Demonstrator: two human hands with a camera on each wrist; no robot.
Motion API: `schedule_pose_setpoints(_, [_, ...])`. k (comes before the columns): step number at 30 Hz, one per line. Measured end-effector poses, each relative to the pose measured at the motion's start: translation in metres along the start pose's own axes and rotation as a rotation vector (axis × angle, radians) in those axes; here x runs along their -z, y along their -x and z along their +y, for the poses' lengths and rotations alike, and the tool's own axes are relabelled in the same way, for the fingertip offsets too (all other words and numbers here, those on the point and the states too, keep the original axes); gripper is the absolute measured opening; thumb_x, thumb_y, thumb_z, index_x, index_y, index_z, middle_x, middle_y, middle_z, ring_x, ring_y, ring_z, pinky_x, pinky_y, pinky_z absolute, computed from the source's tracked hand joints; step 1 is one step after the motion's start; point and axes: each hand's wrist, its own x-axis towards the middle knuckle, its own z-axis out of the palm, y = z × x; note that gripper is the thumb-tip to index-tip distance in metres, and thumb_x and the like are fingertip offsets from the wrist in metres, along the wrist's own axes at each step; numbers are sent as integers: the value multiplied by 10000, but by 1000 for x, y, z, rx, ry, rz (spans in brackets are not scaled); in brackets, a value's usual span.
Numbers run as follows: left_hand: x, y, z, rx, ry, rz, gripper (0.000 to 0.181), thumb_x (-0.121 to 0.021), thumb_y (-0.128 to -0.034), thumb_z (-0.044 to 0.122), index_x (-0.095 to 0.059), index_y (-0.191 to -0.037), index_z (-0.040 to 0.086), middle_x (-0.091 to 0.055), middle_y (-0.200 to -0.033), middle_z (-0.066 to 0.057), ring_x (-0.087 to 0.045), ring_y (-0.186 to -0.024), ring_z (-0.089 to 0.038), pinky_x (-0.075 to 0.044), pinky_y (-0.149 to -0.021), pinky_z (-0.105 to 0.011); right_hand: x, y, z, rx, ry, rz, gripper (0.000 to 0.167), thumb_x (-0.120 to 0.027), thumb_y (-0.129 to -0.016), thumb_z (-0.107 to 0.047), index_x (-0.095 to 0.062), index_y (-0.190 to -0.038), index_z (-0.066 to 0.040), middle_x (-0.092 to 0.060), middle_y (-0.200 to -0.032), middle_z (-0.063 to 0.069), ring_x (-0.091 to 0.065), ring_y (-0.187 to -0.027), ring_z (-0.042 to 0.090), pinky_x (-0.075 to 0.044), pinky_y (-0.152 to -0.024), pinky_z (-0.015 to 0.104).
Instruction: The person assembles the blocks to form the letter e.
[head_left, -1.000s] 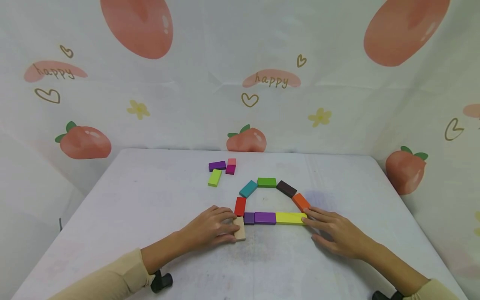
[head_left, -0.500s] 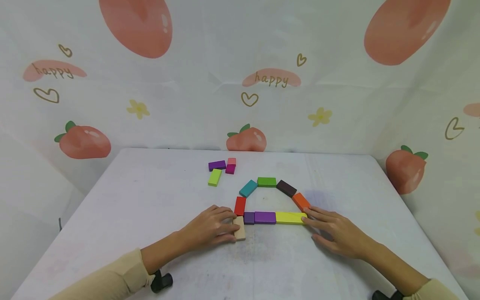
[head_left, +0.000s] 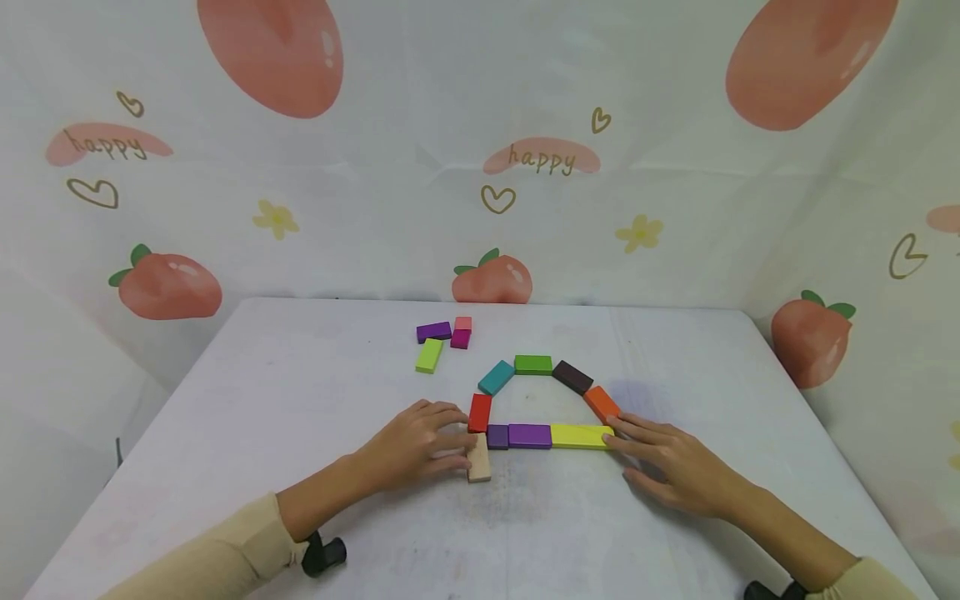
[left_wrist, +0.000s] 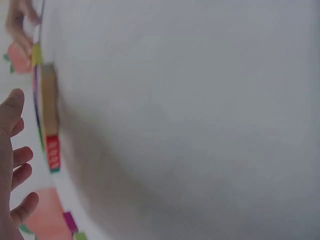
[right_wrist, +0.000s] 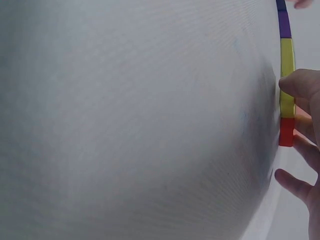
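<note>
White counter [head_left: 540, 542] spreads bare nearest the viewer. Left hand [head_left: 412, 446], fingers loosely bent, holds nothing beside the wooden block [head_left: 480, 469]; right hand [head_left: 675, 467], fingers spread, touches the end of the yellow block [head_left: 576, 437]. Straightening this row [head_left: 529, 437] seems under way, needing light nudges. Beyond: an arch [head_left: 533, 365], then loose blocks [head_left: 429, 356] toward the far edge, room both sides.

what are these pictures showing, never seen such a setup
No machine here, just a person's bare left hand and right hand. The big picture comes from a head-worn camera, the two smaller ones from wrist cameras. On the white table, blocks form a flat arch over a straight row, with a beige block at the front left corner. Four more blocks lie farther back. The left hand is open beside the beige block; the right hand seems to touch the yellow block's right end. Neither seems to grip anything.
</note>
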Motion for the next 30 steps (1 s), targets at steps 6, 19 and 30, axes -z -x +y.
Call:
schedule_pose_setpoints(6, [14,-8,-30,89,6,60,424,-816,-830,325,-742,-1201,135,-716,-1157,-74,-652,-1110,-233,-544,-923,-443,1,0,0,0,1,1,571,-815,-777,-187,-662,-1327,-160,-587,-1406,76,-561,-1276,285,-546,-873,516])
schedule_pose_setpoints(19, [29,-23,-96,399,106,-32,390,-775,-878,243,-718,-1215,57,-700,-1217,-113,-635,-1177,-311,-493,-989,-500,1,0,0,1,0,2,569,-815,-777,-185,-664,-1324,-163,-584,-1409,74,-559,-1278,287,-545,-875,516])
schedule_pose_setpoints(30, [18,-25,-116,466,84,-150,404,-698,-942,227,-657,-1307,59,-597,-1379,-132,-461,-1361,-372,-397,-1058,-588,0,1,1,12,0,2,569,-813,-778,-186,-662,-1326,-162,-582,-1411,74,-557,-1279,291,-545,-872,515])
